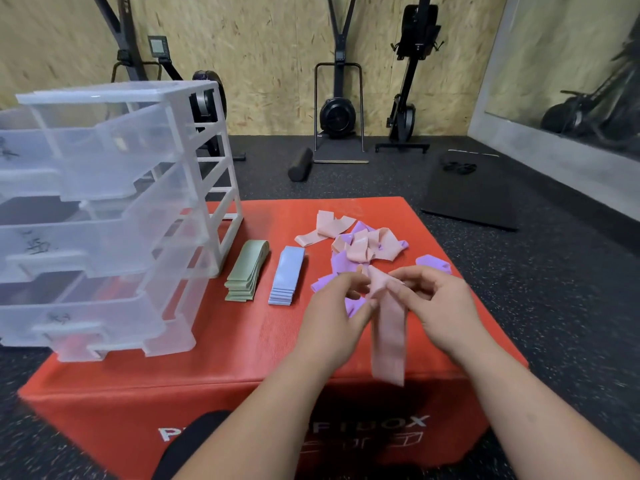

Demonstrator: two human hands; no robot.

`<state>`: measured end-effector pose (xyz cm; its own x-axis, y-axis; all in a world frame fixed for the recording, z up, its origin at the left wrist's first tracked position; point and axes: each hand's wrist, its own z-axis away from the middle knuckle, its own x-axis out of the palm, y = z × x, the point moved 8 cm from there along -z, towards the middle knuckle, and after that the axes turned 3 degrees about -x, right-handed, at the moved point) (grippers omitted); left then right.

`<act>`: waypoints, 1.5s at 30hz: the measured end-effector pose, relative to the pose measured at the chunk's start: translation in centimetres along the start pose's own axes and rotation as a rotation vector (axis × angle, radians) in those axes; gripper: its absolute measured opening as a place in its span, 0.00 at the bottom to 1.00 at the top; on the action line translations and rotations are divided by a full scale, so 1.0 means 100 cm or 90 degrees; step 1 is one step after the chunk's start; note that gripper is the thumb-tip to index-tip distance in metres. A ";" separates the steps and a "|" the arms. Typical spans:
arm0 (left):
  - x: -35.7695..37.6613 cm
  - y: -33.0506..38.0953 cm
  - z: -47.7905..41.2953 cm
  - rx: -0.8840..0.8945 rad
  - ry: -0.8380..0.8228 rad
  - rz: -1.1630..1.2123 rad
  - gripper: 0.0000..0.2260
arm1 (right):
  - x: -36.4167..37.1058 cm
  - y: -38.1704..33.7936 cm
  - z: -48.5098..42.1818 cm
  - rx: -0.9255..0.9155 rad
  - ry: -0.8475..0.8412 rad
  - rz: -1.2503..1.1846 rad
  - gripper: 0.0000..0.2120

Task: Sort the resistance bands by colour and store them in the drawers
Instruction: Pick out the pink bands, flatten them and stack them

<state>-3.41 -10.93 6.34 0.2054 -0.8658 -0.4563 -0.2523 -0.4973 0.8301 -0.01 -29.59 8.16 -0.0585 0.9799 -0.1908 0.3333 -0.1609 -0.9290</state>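
Open drawers (86, 188) left; bare red box top (270, 341) between.

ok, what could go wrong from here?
1. The pink band, pinched by the left hand and right hand, hangs near the front edge of the red box; a slip may drop it off.
2. Pulling from the tangled pink-purple pile could drag bands into the blue stack beside it.

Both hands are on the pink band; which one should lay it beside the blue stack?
Left, probably. The left hand holds the pink band on the side nearer the blue stack; the right hand would have to reach across.
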 end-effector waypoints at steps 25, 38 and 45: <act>-0.024 -0.059 0.005 -0.182 -0.004 0.160 0.03 | 0.009 0.050 0.027 0.107 -0.306 0.175 0.09; -0.067 -0.102 -0.011 -0.225 0.120 -0.164 0.04 | -0.049 0.100 -0.006 0.168 -0.357 0.518 0.16; -0.061 -0.117 -0.009 -0.249 0.027 -0.313 0.04 | -0.058 0.110 -0.017 0.173 -0.272 0.388 0.07</act>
<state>-0.86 0.22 -0.30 0.2488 -0.5343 -0.8079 0.2446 -0.7724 0.5861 5.55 -36.81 -0.43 -0.3143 0.5892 -0.7444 0.1842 -0.7314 -0.6566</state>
